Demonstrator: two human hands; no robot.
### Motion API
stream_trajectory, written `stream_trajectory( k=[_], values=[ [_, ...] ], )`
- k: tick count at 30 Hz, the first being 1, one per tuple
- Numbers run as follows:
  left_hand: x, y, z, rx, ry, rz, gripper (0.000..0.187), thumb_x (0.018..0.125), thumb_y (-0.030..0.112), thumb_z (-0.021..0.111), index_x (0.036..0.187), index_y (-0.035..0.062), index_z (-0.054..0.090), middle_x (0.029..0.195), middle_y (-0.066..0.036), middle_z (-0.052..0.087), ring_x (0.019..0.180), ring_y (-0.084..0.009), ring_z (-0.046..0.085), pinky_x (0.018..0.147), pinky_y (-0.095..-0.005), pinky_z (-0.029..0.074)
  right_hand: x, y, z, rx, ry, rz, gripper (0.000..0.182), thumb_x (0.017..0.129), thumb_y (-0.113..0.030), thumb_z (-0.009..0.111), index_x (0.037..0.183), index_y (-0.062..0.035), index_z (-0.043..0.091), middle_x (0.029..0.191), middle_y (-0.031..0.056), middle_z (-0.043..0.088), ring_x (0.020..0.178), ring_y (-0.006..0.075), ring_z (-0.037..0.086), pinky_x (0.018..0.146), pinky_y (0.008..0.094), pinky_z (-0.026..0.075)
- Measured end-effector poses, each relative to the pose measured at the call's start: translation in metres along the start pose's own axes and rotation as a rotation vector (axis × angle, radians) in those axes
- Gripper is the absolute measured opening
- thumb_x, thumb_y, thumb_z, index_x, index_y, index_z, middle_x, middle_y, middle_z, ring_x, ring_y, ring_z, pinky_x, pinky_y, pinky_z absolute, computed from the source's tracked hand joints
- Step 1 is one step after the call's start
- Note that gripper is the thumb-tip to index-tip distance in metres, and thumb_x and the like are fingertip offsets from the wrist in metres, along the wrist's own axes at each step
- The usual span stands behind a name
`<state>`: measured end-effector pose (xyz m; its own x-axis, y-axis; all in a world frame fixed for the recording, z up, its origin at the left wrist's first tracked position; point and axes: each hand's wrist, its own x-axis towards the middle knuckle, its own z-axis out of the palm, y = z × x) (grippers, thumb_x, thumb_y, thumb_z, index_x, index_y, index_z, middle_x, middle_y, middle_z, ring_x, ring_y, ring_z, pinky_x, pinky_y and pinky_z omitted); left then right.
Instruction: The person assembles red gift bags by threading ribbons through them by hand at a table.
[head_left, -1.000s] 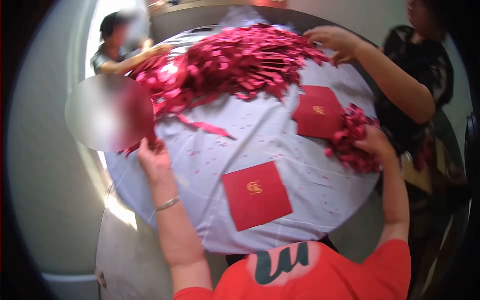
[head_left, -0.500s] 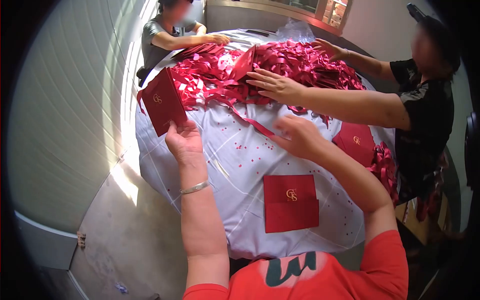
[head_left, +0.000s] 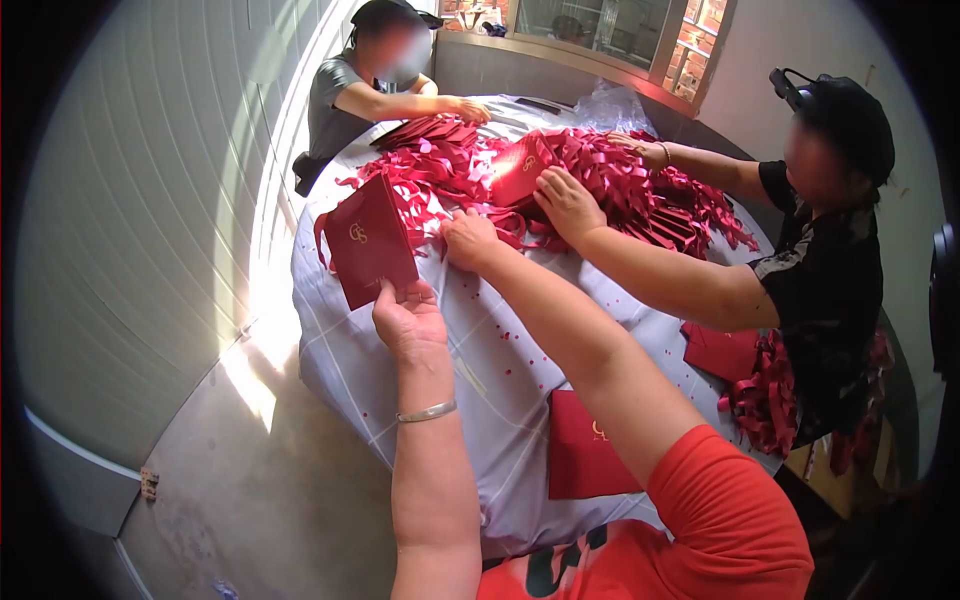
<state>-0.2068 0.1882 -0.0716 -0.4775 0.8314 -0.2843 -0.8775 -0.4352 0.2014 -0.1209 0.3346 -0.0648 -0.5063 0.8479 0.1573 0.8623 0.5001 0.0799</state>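
Note:
My left hand (head_left: 410,318) is closed on the lower edge of a flat red gift bag (head_left: 372,245) with a gold logo, held up tilted at the table's left side. A red ribbon (head_left: 321,238) hangs from that bag's left edge. My right hand (head_left: 468,240) reaches across to the near edge of the heap of red ribbons (head_left: 440,165). Its fingers look curled there, and what they grip is hidden. Another flat red bag (head_left: 585,455) lies on the table, partly covered by my right arm.
A co-worker on the right lays a hand (head_left: 570,205) by a red bag (head_left: 522,170) on the heap. Another person's hand (head_left: 470,110) is at the far left. Red bags with ribbons (head_left: 765,400) lie at the right edge. Clear plastic (head_left: 615,105) sits behind the heap.
My right hand has moved left and away from me, to the ribbons beside the held bag. The ribbon stretched to it earlier no longer shows. My left hand still holds its bag.

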Motion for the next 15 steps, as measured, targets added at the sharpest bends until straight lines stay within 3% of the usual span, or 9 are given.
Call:
stream_trajectory(
  k=[1, 3, 6, 7, 8, 10, 11, 13, 15],
  values=[
    [-0.001, 0.0, 0.0, 0.001, 0.007, -0.002, 0.015, 0.096, 0.019, 0.056, 0.098, 0.0053, 0.063, 0.08, -0.005, 0.067, 0.062, -0.0143, 0.059, 0.059, -0.0263, 0.049, 0.0, 0.003, 0.006, -0.034, 0.04, -0.024, 0.027, 0.089, -0.019, 0.054, 0.112, -0.0086, 0.066, 0.122, 0.0137, 0.059, 0.117, 0.0315, 0.056, 0.089, 0.0402, 0.053],
    [-0.001, 0.001, 0.002, -0.015, 0.021, 0.026, 0.013, 0.096, 0.017, 0.056, 0.099, 0.0064, 0.063, 0.08, -0.004, 0.067, 0.062, -0.0136, 0.058, 0.059, -0.0263, 0.048, -0.001, 0.01, 0.008, 0.043, 0.112, -0.061, 0.025, 0.089, -0.016, 0.054, 0.109, -0.0082, 0.066, 0.118, 0.0158, 0.06, 0.112, 0.0324, 0.059, 0.086, 0.0429, 0.054],
    [-0.004, 0.004, 0.008, -0.033, 0.072, 0.084, 0.012, 0.096, 0.017, 0.055, 0.1, 0.0075, 0.062, 0.081, -0.002, 0.066, 0.062, -0.0124, 0.057, 0.059, -0.0258, 0.047, -0.015, 0.018, -0.004, 0.446, 0.157, 0.061, 0.022, 0.081, -0.01, 0.06, 0.101, -0.0041, 0.068, 0.1, 0.0202, 0.068, 0.092, 0.0337, 0.067, 0.081, 0.0411, 0.054],
    [-0.005, 0.005, 0.008, -0.039, 0.078, 0.091, 0.012, 0.096, 0.017, 0.055, 0.1, 0.0075, 0.062, 0.081, -0.002, 0.066, 0.062, -0.0124, 0.057, 0.059, -0.0258, 0.047, 0.009, 0.033, 0.025, 0.679, 0.27, 0.023, 0.021, 0.08, 0.0, 0.054, 0.093, -0.0033, 0.071, 0.081, 0.0168, 0.07, 0.071, 0.0257, 0.067, 0.065, 0.0378, 0.052],
    [-0.004, 0.007, 0.006, -0.043, 0.048, 0.12, 0.012, 0.096, 0.017, 0.055, 0.1, 0.0075, 0.062, 0.081, -0.002, 0.066, 0.062, -0.0118, 0.057, 0.059, -0.0255, 0.047, 0.022, 0.041, 0.024, 1.009, 0.139, 0.112, 0.023, 0.078, 0.006, 0.054, 0.091, -0.0012, 0.071, 0.076, 0.0118, 0.068, 0.064, 0.0174, 0.063, 0.057, 0.0315, 0.049],
    [0.004, 0.01, -0.002, -0.05, -0.008, 0.167, 0.012, 0.096, 0.017, 0.055, 0.099, 0.0076, 0.062, 0.08, -0.001, 0.066, 0.062, -0.0108, 0.057, 0.059, -0.0251, 0.047, 0.017, 0.029, -0.015, 1.435, 0.265, 0.301, 0.02, 0.081, 0.007, 0.048, 0.086, -0.0007, 0.066, 0.065, 0.0066, 0.059, 0.052, 0.0132, 0.054, 0.045, 0.0285, 0.042],
    [0.001, 0.014, -0.001, -0.046, -0.007, 0.177, 0.012, 0.096, 0.017, 0.055, 0.099, 0.0076, 0.062, 0.08, -0.001, 0.066, 0.062, -0.0108, 0.057, 0.059, -0.0251, 0.047, 0.036, 0.042, -0.01, 1.556, 0.241, 0.206, 0.02, 0.083, 0.007, 0.047, 0.092, -0.001, 0.063, 0.064, 0.0053, 0.058, 0.05, 0.0123, 0.052, 0.043, 0.028, 0.04],
    [-0.005, 0.018, 0.006, -0.09, 0.009, 0.176, 0.013, 0.096, 0.018, 0.054, 0.097, 0.0076, 0.063, 0.079, -0.001, 0.066, 0.061, -0.0118, 0.057, 0.059, -0.0252, 0.047, 0.045, 0.039, -0.025, 1.542, 0.287, 0.138, 0.026, 0.081, 0.006, 0.045, 0.098, 0.0033, 0.065, 0.073, 0.0107, 0.064, 0.058, 0.0146, 0.061, 0.05, 0.0304, 0.048],
    [-0.007, 0.021, 0.007, -0.105, -0.02, 0.169, 0.014, 0.096, 0.018, 0.054, 0.096, 0.0077, 0.063, 0.079, -0.002, 0.067, 0.061, -0.0123, 0.058, 0.059, -0.0252, 0.047, 0.051, 0.022, -0.025, 1.445, 0.386, 0.228, 0.024, 0.082, 0.003, 0.048, 0.099, 0.0015, 0.065, 0.072, 0.0115, 0.064, 0.059, 0.0153, 0.061, 0.052, 0.0311, 0.05]
  ],
)
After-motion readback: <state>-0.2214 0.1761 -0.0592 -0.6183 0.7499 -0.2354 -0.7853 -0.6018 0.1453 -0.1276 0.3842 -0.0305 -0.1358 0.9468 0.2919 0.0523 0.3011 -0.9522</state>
